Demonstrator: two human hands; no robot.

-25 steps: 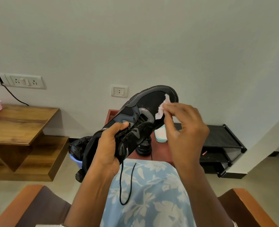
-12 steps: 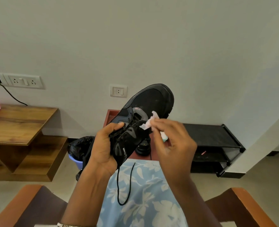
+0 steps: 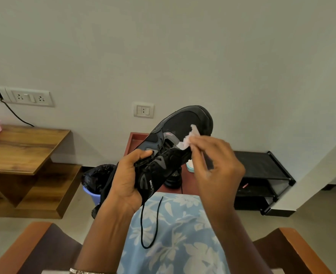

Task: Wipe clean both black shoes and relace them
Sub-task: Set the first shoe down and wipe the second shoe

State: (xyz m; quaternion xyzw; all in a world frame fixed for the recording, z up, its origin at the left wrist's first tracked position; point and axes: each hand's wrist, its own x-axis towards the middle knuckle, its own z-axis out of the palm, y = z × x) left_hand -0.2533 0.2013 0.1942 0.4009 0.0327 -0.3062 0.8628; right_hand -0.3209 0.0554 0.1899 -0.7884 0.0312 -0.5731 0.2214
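Both forearms enter from the lower edge of the view and converge at centre. Left hand [image 3: 127, 178]: fingers and thumb are curled round the midsection of the black shoe [image 3: 183, 123], with the thumb on top beside the laces. Right hand [image 3: 216, 165]: raised just beside the left, back toward the camera, thumb and fingertips pinching a white wipe [image 3: 189, 139] at the shoe's upper.

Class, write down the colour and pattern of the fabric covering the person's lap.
Light blue fabric with a white leaf print, clearest in the head view.
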